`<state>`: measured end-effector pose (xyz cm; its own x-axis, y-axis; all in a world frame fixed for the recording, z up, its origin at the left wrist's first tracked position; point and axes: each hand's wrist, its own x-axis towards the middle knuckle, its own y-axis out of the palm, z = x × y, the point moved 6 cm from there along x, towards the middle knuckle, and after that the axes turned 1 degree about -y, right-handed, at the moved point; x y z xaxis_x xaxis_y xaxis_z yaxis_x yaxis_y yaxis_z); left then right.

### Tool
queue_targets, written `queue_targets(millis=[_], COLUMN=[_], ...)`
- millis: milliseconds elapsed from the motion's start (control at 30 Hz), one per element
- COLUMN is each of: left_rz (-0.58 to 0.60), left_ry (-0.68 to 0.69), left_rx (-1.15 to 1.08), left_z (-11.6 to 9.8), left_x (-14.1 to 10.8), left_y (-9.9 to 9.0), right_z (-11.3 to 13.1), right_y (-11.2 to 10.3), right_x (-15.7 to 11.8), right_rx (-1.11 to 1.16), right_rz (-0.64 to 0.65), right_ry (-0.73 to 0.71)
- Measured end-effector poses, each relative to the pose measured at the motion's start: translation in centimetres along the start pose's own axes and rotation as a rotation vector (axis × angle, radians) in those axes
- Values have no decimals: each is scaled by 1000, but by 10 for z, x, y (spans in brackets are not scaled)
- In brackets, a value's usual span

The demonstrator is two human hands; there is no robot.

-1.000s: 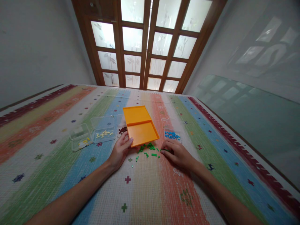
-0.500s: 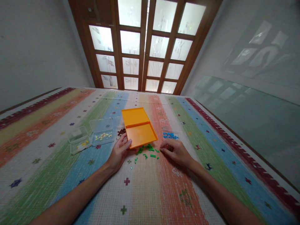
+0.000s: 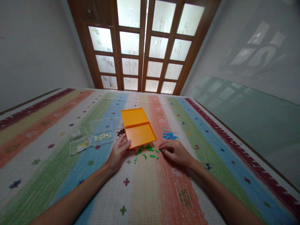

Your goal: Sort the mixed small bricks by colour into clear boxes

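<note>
My left hand [image 3: 119, 152] grips the near left corner of an open orange plastic box [image 3: 142, 135], thumb over its rim. The box is tilted, its lid [image 3: 134, 117] folded back on the far side, and no pieces show inside. Small green toy bricks [image 3: 149, 148] lie scattered on the cloth just below the box's near edge. To their right, my right hand [image 3: 175, 152] rests low with fingers curled and fingertips together beside a green bit; whether they hold a piece is hidden. Behind that hand sits a clear box of blue bricks [image 3: 169, 135].
On the left stand open clear boxes, one with cream pieces [image 3: 102, 137], one with a few yellow pieces [image 3: 82, 146]. Dark brown pieces [image 3: 120, 132] lie in a box partly behind the orange one. A striped cloth [image 3: 145, 193] covers the table; wood-framed glass doors [image 3: 142, 56] stand beyond.
The view has shifted very slightly. Both hands keep almost the same place, with the left still on the orange box and the right fingertips still by the green bricks.
</note>
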<state>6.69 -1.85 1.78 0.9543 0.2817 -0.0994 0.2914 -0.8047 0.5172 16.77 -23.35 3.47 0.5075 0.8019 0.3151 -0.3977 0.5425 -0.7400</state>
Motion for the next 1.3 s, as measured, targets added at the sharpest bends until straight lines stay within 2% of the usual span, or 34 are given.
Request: queue_targets(millis=[300,533,833,967,1167,1300], left_rz=[6,6,0,-12,-15,-8], left_ry=[12,18,11,13,17,23], left_rx=[-14,-11,8,17,25,22], left_z=[-1,0,1,-1,-3,-3], left_x=[0,1,1,-1,-1,-1], left_y=[1,0,-2,0,1,2], right_z=[0,7,-3,0,9,8], right_y=[-2,3,2,5,6,6], right_x=[-3,-3,-7,-5,-5,-6], right_rx=[-157,-114,-181,-205,-260,-252], right_rz=[65,118,112,89,69,64], right_ry=[30,-4,11,15,-54,-30])
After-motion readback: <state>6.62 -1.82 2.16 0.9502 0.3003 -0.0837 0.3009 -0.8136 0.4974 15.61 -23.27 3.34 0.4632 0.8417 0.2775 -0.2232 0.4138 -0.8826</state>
